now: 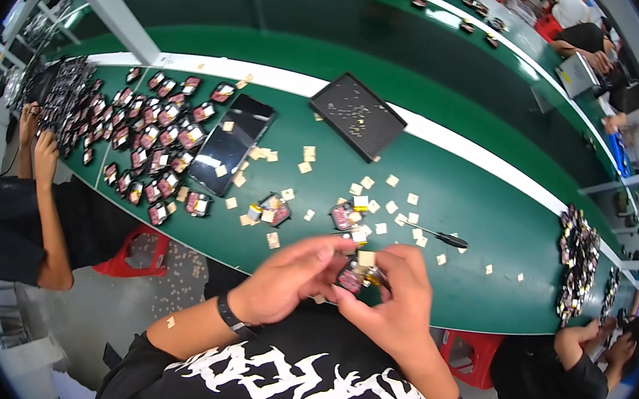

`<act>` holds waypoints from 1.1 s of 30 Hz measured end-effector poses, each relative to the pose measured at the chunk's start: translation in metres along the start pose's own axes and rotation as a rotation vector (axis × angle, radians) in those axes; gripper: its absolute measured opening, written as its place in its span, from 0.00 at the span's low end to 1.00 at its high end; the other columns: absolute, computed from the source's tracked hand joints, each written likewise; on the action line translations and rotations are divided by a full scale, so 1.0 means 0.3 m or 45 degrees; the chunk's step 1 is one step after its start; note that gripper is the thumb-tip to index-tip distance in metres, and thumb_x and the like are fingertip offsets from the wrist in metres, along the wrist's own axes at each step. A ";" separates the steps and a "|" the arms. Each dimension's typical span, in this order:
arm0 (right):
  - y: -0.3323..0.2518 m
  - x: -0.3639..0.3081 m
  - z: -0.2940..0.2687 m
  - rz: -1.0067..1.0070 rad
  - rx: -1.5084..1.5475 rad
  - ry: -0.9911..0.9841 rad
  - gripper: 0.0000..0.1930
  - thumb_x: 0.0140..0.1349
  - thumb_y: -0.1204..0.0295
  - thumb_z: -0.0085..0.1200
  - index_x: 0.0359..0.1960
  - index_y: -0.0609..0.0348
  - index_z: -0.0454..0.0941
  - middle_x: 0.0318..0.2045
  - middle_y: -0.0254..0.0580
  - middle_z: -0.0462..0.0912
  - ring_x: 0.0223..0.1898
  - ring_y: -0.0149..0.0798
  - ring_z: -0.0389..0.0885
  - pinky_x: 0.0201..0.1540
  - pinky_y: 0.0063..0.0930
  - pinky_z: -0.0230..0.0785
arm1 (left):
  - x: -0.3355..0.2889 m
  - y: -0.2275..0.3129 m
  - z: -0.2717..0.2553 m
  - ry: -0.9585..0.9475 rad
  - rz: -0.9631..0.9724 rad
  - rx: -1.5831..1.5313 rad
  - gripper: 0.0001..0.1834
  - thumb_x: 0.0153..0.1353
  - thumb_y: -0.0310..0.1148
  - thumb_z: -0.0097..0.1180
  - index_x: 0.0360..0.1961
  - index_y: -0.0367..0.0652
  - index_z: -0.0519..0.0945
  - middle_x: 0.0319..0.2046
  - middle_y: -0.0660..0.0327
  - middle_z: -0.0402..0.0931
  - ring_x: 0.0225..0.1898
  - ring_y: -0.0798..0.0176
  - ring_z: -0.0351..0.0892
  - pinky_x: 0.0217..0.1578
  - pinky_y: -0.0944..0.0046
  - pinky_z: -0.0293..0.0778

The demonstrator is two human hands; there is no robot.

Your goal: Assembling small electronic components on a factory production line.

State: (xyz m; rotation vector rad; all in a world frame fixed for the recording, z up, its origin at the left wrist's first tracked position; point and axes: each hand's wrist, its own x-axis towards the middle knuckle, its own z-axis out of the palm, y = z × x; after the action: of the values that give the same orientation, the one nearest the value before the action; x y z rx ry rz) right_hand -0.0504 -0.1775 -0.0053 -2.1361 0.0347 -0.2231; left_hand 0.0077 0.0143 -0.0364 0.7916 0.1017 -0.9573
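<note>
Close to the table's front edge, my left hand (290, 276) and my right hand (395, 305) hold a small electronic module (350, 282) between their fingers. It has a black housing and a reddish inside. A pale square pad (366, 259) shows at its top, by my right fingertips. My fingers hide part of the module. Just beyond my hands lie similar modules, one (346, 216) in front and another (275, 210) further left. Around them are scattered several small beige squares (391, 206). A screwdriver (440, 234) with a black handle lies right of these.
A black tray (344, 112) with tiny parts stands at the back. Left of it lies a dark flat screen (232, 143), beside many modules (164, 117). More modules (576, 265) are heaped at the right. Co-workers (23, 207) sit on both sides of the green table (480, 302).
</note>
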 end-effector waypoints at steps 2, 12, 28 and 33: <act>-0.010 0.007 -0.008 0.086 -0.109 -0.066 0.25 0.48 0.66 0.76 0.47 0.61 0.80 0.46 0.44 0.76 0.37 0.43 0.82 0.36 0.34 0.77 | 0.037 -0.046 0.032 -0.151 -0.062 -0.191 0.27 0.80 0.42 0.40 0.70 0.33 0.64 0.58 0.48 0.76 0.55 0.55 0.81 0.58 0.55 0.76; 0.098 -0.088 -0.102 0.492 0.083 -0.076 0.13 0.72 0.69 0.57 0.31 0.66 0.79 0.22 0.42 0.72 0.23 0.34 0.67 0.28 0.30 0.63 | 0.063 -0.049 0.032 -0.079 -0.018 0.409 0.24 0.75 0.26 0.49 0.70 0.33 0.67 0.41 0.57 0.82 0.42 0.69 0.82 0.45 0.70 0.78; 0.086 -0.063 -0.021 0.844 0.773 -0.269 0.08 0.71 0.77 0.54 0.44 0.61 0.66 0.24 0.37 0.82 0.22 0.23 0.74 0.24 0.19 0.64 | 0.090 -0.096 0.031 0.093 0.370 1.099 0.21 0.70 0.21 0.53 0.64 0.33 0.74 0.39 0.56 0.85 0.36 0.70 0.86 0.39 0.69 0.81; 0.103 -0.037 -0.006 1.039 0.966 -0.235 0.09 0.69 0.77 0.57 0.40 0.57 0.66 0.22 0.36 0.81 0.17 0.22 0.71 0.17 0.18 0.60 | 0.085 -0.100 0.024 0.128 0.376 1.087 0.20 0.69 0.21 0.53 0.62 0.33 0.75 0.38 0.56 0.85 0.35 0.70 0.86 0.39 0.67 0.83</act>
State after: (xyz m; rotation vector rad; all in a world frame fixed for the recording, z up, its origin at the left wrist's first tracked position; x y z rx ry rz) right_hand -0.0598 -0.1946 -0.0320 -1.2437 0.6013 0.3892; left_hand -0.0020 -0.0177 -0.0585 1.5894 -0.3550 -0.6587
